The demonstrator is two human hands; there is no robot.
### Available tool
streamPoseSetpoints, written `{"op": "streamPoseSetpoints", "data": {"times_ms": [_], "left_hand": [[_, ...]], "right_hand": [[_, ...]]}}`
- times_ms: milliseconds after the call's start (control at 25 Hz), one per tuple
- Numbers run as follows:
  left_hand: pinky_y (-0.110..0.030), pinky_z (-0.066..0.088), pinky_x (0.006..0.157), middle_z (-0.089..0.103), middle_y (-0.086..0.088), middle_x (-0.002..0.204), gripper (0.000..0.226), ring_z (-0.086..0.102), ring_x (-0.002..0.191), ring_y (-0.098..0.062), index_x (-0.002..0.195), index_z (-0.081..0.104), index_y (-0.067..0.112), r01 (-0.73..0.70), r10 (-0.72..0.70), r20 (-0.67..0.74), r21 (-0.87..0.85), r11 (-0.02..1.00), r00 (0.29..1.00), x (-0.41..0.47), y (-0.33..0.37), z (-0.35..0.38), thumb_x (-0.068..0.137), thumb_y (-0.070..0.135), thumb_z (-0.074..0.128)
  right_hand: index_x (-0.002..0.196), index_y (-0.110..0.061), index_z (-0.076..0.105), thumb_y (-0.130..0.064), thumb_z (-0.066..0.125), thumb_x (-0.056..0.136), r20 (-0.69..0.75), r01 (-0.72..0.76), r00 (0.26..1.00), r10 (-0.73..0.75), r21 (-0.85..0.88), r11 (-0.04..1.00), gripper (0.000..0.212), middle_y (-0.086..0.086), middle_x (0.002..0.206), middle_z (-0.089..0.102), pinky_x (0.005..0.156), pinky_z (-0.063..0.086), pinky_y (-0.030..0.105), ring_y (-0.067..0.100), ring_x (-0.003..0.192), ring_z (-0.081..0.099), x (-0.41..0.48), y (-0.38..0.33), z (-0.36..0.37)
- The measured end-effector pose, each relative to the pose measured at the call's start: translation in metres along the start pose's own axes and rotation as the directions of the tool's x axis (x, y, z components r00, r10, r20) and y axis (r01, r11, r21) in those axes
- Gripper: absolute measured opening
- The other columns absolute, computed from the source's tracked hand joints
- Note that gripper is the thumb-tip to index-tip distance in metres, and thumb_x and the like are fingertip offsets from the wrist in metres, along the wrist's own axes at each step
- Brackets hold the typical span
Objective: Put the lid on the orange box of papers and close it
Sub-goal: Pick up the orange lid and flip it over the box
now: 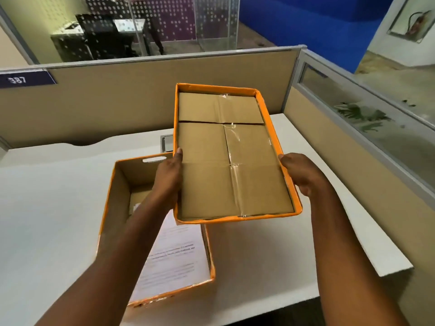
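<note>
Lid held upside down above the open box

Left hand [168, 177] and right hand [300, 172] each grip the lid [226, 161] by a long side; orange box [110, 208] with papers [174, 255] rests on the table [47, 231]; unflipped or skewed, its rim may catch a wall.

Single head-worn wide-angle view: we look forward and down from close above the desk [47, 208], both forearms entering from the bottom edge, partition [141, 97] facing us beyond.
</note>
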State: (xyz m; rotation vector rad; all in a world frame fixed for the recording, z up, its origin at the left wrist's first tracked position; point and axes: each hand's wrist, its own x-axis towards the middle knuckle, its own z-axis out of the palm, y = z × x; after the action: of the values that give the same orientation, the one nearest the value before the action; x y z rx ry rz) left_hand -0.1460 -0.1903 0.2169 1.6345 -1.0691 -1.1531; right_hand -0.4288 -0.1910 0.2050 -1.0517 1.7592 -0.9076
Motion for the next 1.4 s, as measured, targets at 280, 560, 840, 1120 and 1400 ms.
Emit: {"op": "streamPoseSetpoints", "data": {"times_ms": [280, 560, 840, 1120, 1400], "left_hand": [[-0.018, 0.034, 0.044, 0.051, 0.005, 0.086, 0.062, 0.046, 0.062, -0.002, 0.127, 0.054, 0.006, 0.037, -0.034, -0.045, 0.06, 0.997, 0.998, -0.003, 0.003, -0.073, 0.095, 0.056, 0.034], [-0.032, 0.044, 0.072, 0.062, -0.012, 0.108, 0.056, 0.057, 0.099, -0.03, 0.115, 0.055, 0.001, -0.14, 0.199, -0.132, 0.362, 0.921, 0.971, -0.018, 0.008, -0.084, 0.096, 0.051, 0.038], [-0.044, 0.052, 0.081, 0.059, -0.008, 0.091, 0.042, 0.055, 0.087, -0.021, 0.089, 0.055, 0.019, -0.384, 0.364, 0.156, 0.127, 0.915, 0.918, -0.064, 0.105, -0.038, 0.091, 0.058, 0.041], [-0.048, 0.052, 0.086, 0.06, -0.016, 0.091, 0.066, 0.062, 0.09, -0.03, 0.104, 0.059, 0.01, -0.311, 0.283, 0.242, 0.081, 0.947, 0.928, -0.087, 0.157, -0.014, 0.074, 0.069, 0.056], [-0.03, 0.053, 0.06, 0.066, -0.001, 0.102, 0.046, 0.066, 0.085, -0.017, 0.124, 0.054, 0.015, -0.319, 0.319, -0.063, 0.004, 0.948, 0.946, -0.079, 0.136, -0.063, 0.082, 0.026, 0.07]], "right_hand": [[0.127, -0.019, 0.06, -0.06, 0.044, 0.088, 0.283, -0.11, 0.957, -0.069, 0.57, 0.815, 0.058, 0.008, 0.12, 0.069, 0.085, 0.056, 0.045, 0.027, 0.108, 0.067, -0.075, -0.001, 0.042], [0.125, -0.017, 0.062, -0.048, 0.045, 0.092, 0.305, -0.08, 0.927, -0.216, 0.727, 0.682, 0.048, 0.01, 0.121, 0.068, 0.077, 0.058, 0.044, 0.03, 0.105, 0.068, -0.097, -0.023, 0.055], [0.134, -0.022, 0.05, -0.045, 0.051, 0.092, 0.236, 0.12, 0.928, -0.289, 0.545, 0.83, 0.048, 0.003, 0.122, 0.067, 0.085, 0.055, 0.046, 0.027, 0.108, 0.065, -0.109, -0.09, 0.066], [0.142, -0.024, 0.034, -0.04, 0.056, 0.091, 0.084, 0.586, 0.79, -0.607, 0.189, 0.788, 0.058, -0.01, 0.102, 0.064, 0.064, 0.046, 0.019, 0.002, 0.077, 0.06, -0.142, -0.126, 0.104], [0.143, -0.031, 0.035, -0.048, 0.069, 0.077, 0.451, 0.562, 0.645, -0.617, 0.267, 0.782, 0.077, -0.003, 0.145, 0.047, 0.095, 0.051, 0.039, 0.019, 0.123, 0.052, -0.122, -0.118, 0.096]]}}
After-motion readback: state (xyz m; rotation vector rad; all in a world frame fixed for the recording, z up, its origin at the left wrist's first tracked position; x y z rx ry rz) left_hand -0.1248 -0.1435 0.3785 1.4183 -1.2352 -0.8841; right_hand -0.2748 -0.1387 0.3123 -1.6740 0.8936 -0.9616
